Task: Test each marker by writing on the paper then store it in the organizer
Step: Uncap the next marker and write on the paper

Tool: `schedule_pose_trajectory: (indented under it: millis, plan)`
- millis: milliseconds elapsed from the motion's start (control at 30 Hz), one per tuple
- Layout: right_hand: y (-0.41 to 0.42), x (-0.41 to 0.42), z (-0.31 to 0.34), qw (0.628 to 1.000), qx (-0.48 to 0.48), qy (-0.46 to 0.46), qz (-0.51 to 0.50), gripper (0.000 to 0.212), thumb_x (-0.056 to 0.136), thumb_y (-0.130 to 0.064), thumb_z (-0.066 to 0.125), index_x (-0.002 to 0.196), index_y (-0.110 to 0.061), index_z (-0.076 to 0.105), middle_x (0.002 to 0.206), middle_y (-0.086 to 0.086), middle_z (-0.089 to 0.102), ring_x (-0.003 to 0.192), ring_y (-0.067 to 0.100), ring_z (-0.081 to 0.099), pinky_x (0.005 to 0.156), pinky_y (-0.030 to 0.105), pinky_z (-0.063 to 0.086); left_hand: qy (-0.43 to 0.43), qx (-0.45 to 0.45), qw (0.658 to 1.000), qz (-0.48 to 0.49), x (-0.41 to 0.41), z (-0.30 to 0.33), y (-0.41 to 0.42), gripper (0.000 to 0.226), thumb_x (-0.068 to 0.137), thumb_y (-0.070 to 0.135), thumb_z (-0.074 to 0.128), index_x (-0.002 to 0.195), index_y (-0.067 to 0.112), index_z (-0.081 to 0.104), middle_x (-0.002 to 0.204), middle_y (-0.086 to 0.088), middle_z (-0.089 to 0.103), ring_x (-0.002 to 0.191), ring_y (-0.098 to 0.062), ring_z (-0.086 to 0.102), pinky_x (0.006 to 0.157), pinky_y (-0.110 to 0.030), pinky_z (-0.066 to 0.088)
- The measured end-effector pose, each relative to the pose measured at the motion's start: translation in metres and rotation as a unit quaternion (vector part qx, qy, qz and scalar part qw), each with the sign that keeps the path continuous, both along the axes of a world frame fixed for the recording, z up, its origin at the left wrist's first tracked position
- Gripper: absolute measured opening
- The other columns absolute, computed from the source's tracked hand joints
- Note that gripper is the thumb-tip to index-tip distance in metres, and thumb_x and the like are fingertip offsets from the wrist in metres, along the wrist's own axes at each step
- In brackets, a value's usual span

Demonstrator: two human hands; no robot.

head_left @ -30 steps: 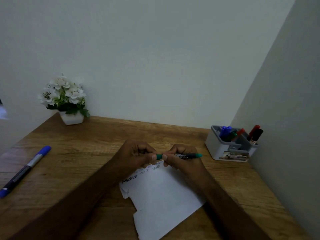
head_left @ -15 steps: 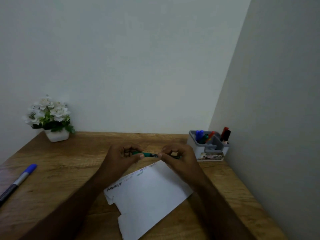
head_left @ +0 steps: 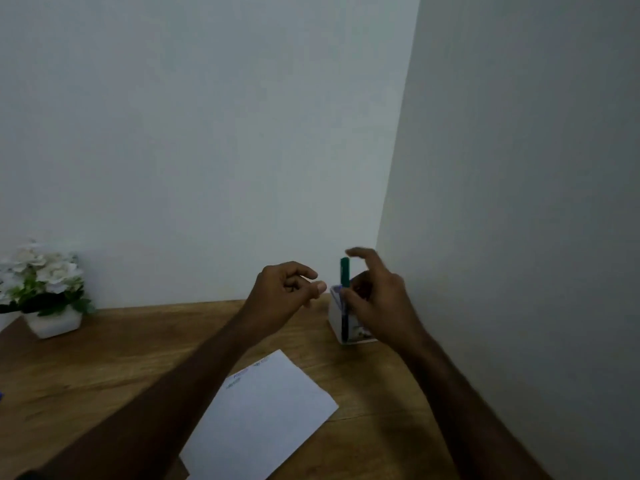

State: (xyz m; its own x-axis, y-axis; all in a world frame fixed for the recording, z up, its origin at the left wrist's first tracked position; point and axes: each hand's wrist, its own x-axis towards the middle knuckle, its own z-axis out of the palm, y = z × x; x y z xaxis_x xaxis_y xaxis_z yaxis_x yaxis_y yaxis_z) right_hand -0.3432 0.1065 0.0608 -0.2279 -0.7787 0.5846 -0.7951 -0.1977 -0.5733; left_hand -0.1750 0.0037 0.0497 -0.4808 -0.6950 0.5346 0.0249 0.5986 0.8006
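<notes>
My right hand (head_left: pixel 377 299) holds a green marker (head_left: pixel 345 271) upright, green cap on top, in front of the white organizer (head_left: pixel 335 317) near the right wall. The hand hides most of the organizer and what stands in it. My left hand (head_left: pixel 282 296) hovers just left of the marker with fingers loosely curled, and it holds nothing. The white paper (head_left: pixel 263 417) lies on the wooden desk (head_left: pixel 121 358) below both hands, with small written marks along its upper left edge.
A white pot of white flowers (head_left: pixel 45 292) stands at the back left of the desk. Walls close in behind and to the right. A sliver of a blue marker (head_left: pixel 1 395) shows at the left edge.
Both hands held the green marker level over the paper. Now my left hand has let go, and my right hand has turned it upright and carried it to the organizer. The view shifted right.
</notes>
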Motion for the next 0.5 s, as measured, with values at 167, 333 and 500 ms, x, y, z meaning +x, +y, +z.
schedule_pose_trajectory:
  millis: [167, 333, 500]
  plan:
    - [-0.004, -0.056, 0.041, 0.993, -0.07, 0.006, -0.092, 0.054, 0.088, -0.014, 0.071, 0.131, -0.033, 0.045, 0.087, -0.005, 0.067, 0.076, 0.005, 0.067, 0.067, 0.023, 0.059, -0.056, -0.045, 0.997, 0.016, -0.037, 0.005, -0.014, 0.018, 0.09, 0.029, 0.066, 0.092, 0.012, 0.072, 0.069, -0.002, 0.072, 0.058, -0.006, 0.065, 0.059, -0.019, 0.051]
    - [-0.027, -0.087, 0.05, 0.989, -0.08, 0.011, -0.123, 0.048, 0.089, -0.012, 0.07, 0.129, -0.029, 0.049, 0.086, 0.001, 0.069, 0.075, 0.013, 0.069, 0.066, 0.028, 0.061, -0.079, -0.067, 0.993, 0.052, -0.057, 0.013, -0.032, 0.02, 0.091, 0.032, 0.064, 0.093, 0.014, 0.072, 0.064, 0.0, 0.069, 0.056, -0.002, 0.063, 0.054, -0.009, 0.045]
    - [-0.05, -0.106, 0.025, 0.987, 0.001, 0.054, -0.153, 0.046, 0.091, -0.018, 0.068, 0.125, -0.037, 0.044, 0.09, 0.009, 0.069, 0.074, 0.022, 0.068, 0.065, 0.043, 0.062, -0.103, -0.073, 0.989, 0.072, -0.062, 0.007, -0.045, 0.02, 0.091, 0.03, 0.065, 0.094, 0.012, 0.072, 0.063, -0.001, 0.069, 0.057, -0.005, 0.063, 0.054, -0.009, 0.045]
